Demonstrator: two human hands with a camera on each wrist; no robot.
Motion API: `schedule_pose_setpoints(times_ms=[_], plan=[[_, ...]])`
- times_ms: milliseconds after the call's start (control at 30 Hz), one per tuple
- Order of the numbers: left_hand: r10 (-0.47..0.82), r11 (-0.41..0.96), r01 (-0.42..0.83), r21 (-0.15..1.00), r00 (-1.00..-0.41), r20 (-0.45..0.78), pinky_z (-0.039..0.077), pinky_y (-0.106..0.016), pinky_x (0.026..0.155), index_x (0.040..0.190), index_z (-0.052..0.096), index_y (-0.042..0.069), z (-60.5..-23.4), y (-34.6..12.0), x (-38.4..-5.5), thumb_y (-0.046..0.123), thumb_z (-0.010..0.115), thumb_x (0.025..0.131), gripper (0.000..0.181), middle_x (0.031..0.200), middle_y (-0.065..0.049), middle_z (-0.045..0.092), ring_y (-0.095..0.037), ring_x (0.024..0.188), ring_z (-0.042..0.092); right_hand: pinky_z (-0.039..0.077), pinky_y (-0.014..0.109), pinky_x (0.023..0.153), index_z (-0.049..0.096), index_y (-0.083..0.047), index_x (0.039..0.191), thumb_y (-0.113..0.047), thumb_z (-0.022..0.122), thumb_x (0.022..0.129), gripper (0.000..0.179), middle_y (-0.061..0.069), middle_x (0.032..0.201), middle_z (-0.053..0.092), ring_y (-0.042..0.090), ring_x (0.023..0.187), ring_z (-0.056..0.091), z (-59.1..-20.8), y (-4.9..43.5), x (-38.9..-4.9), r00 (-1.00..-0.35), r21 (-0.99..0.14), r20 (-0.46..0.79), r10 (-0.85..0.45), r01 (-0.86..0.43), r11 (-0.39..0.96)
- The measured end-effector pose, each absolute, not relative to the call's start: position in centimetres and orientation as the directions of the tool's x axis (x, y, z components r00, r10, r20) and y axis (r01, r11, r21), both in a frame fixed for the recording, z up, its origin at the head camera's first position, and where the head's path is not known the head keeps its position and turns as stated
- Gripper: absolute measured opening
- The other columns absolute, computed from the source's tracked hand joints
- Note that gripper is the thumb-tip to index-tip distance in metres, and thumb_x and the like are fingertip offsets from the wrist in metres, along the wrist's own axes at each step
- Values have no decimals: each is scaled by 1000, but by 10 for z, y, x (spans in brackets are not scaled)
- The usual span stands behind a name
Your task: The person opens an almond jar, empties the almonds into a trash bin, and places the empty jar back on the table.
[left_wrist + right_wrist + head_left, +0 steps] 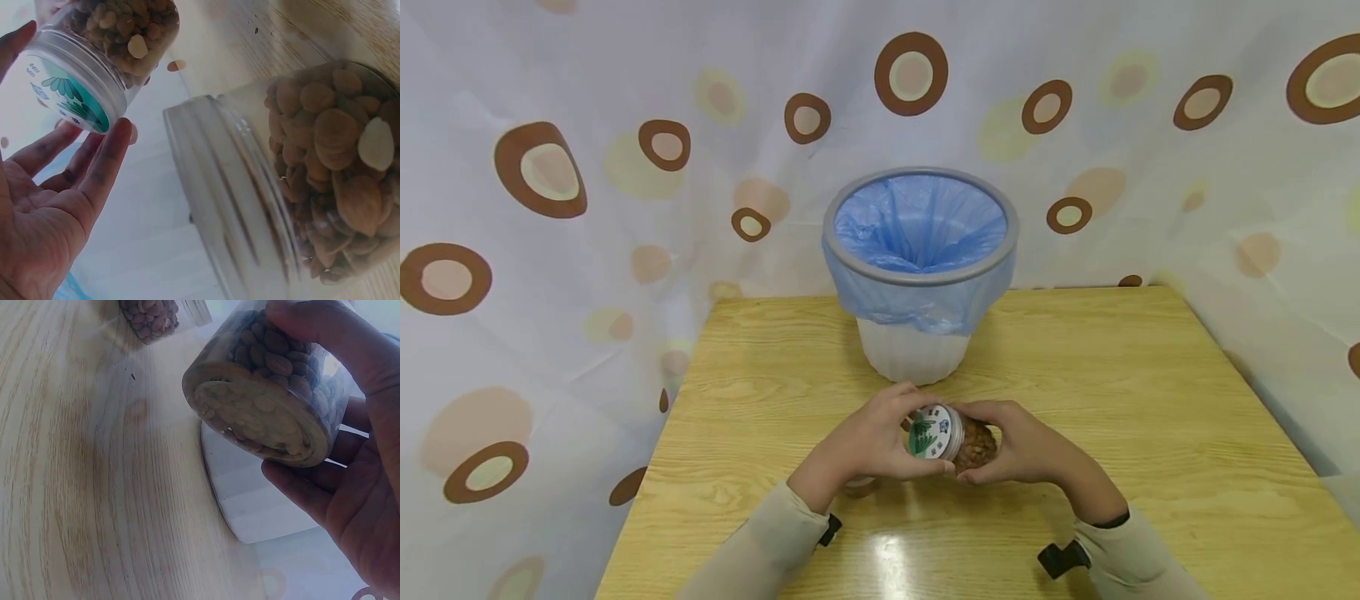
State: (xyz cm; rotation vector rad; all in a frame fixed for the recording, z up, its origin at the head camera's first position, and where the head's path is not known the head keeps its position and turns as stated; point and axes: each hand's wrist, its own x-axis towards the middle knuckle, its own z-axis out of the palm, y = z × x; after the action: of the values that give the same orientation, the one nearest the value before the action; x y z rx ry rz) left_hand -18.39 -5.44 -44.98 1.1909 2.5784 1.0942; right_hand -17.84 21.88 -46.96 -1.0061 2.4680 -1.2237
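Note:
A clear plastic jar (269,394) of brown almond-like nuts is held tilted above the table, its lid toward the left. My right hand (1026,442) grips the jar's body near the base. With thumb and fingers around the rim, my left hand (880,437) holds the lid (932,433), which bears a green leaf print. Whether the lid is loose cannot be told. A second jar of similar nuts (337,162) stands on the table near the left wrist; in the head view the left hand and forearm mostly hide it.
A white waste bin (913,350) with a grey rim and a blue bag liner (925,304) stands on the wooden table (1112,367), just beyond the hands. Behind and beside the table hangs a spotted cloth (820,50). Small dark specks lie on the tabletop.

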Motion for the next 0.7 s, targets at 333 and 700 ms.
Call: schedule_pose_setpoints(times_ms=[333,700], plan=[[683,454,613,647,-705,189,55,-20,80,142,66,18,-449,-52,-184,55,90,79,77,121,4,64,-8,99,59,61,35,96,61,-12,150,-36,94,81,80,0,137,71,13,119,69,-468,219,-175,-739,-783,99,-666,-471,406],[670,473,607,638,-718,187,55,-19,77,135,68,14,-450,-49,-186,57,88,79,73,114,5,65,-9,95,60,60,36,97,61,-13,150,-35,93,83,78,-2,137,72,12,118,70,-467,219,-177,-733,-781,107,-671,-479,399]])
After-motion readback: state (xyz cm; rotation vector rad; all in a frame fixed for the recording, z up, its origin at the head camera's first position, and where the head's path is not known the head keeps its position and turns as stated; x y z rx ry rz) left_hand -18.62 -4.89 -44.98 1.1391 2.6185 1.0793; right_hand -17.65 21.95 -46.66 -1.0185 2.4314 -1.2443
